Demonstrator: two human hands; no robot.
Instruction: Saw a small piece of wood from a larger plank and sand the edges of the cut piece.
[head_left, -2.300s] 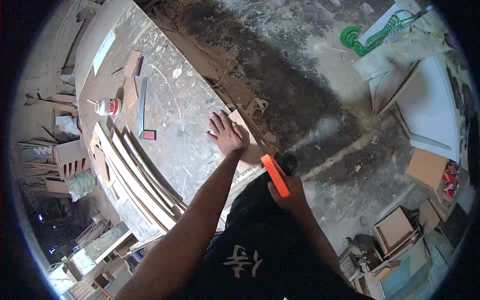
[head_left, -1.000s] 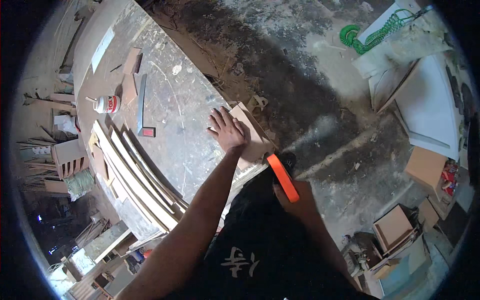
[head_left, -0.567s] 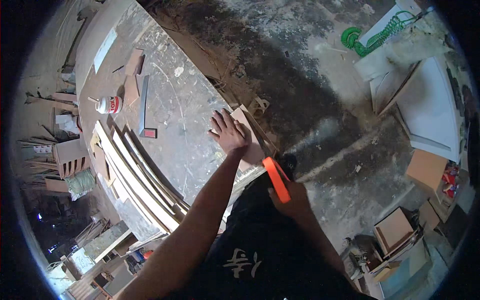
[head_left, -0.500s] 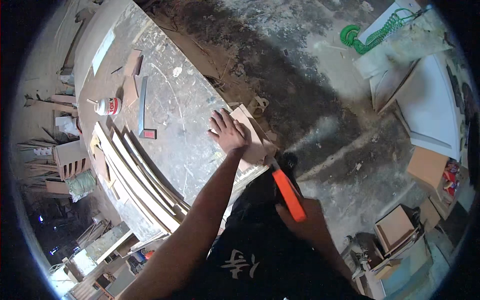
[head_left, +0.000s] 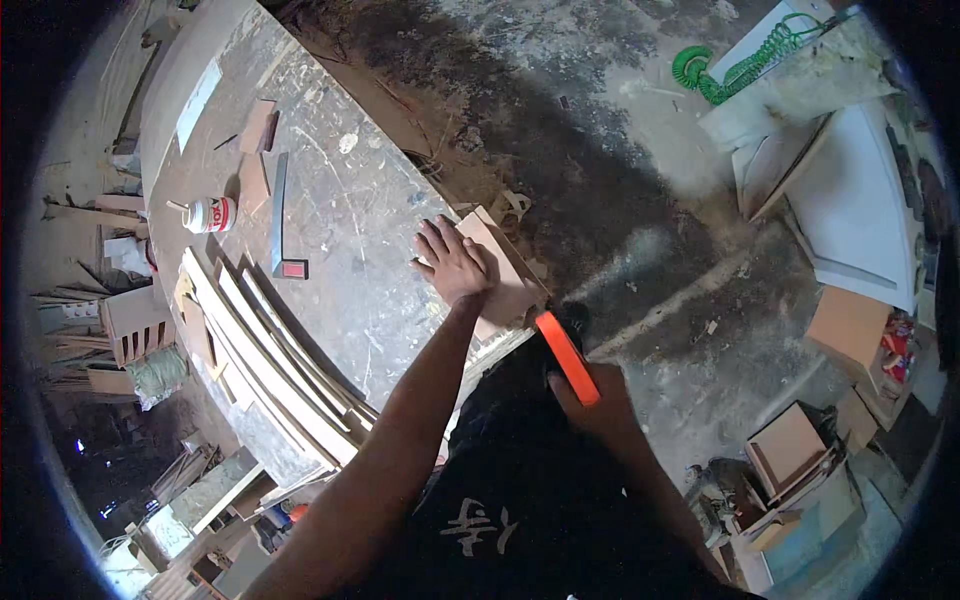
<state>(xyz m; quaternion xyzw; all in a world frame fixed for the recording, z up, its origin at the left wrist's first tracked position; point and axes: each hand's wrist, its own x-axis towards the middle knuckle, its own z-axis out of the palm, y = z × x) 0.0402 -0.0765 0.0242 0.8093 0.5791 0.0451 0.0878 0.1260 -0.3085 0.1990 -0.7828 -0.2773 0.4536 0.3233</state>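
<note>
My left hand (head_left: 455,265) lies flat with fingers spread on a small brown wooden board (head_left: 505,270) at the near edge of a worn grey workbench (head_left: 360,220). The board juts a little over the bench edge. My right hand (head_left: 590,400) is closed around an orange-handled tool (head_left: 566,356), held just below the bench edge beside the board's lower end. The working end of the tool is hidden against dark clothing.
A stack of long pale wooden strips (head_left: 265,350) lies on the bench's left side. A glue bottle (head_left: 208,214), a metal square with a red end (head_left: 280,220) and small wood offcuts (head_left: 255,130) lie farther off. White panels (head_left: 850,210), a green coiled hose (head_left: 725,75) and boxes (head_left: 790,450) stand on the floor at right.
My right hand has moved the orange tool back and forth beside the board's edge. My left hand has stayed pressed on the board.
</note>
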